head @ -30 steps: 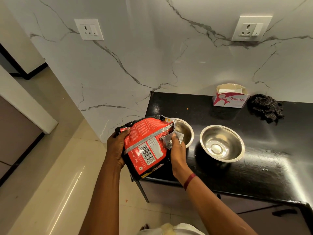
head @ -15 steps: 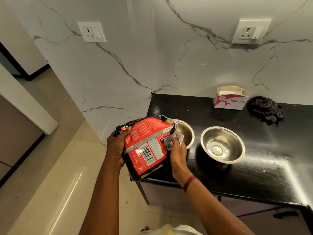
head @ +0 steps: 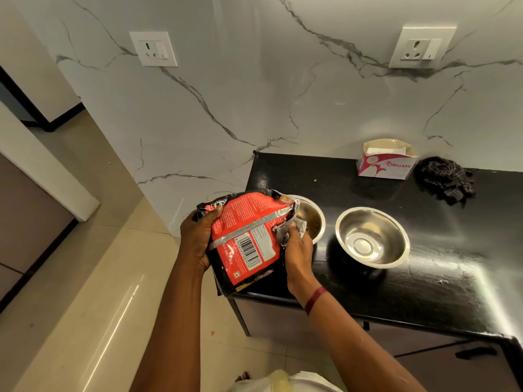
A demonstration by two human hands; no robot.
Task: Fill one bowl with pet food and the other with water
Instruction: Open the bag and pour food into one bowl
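A red and black pet food bag (head: 246,239) is tilted with its torn silver mouth over the left steel bowl (head: 312,216), which shows brownish bits inside. My left hand (head: 198,239) grips the bag's back end. My right hand (head: 295,247) pinches the bag's opened mouth at the bowl's rim. A second steel bowl (head: 372,237) stands just to the right, with nothing visible in it. Both bowls sit on the black countertop (head: 424,278). The bag hides most of the left bowl.
A red and white tissue box (head: 386,162) and a dark crumpled cloth (head: 444,179) lie at the back of the counter against the marble wall. The counter's left edge drops to a tiled floor (head: 85,278). Two wall sockets sit above.
The bag and both hands have hardly shifted. The camera view has moved slightly; brownish bits now show in the left bowl.
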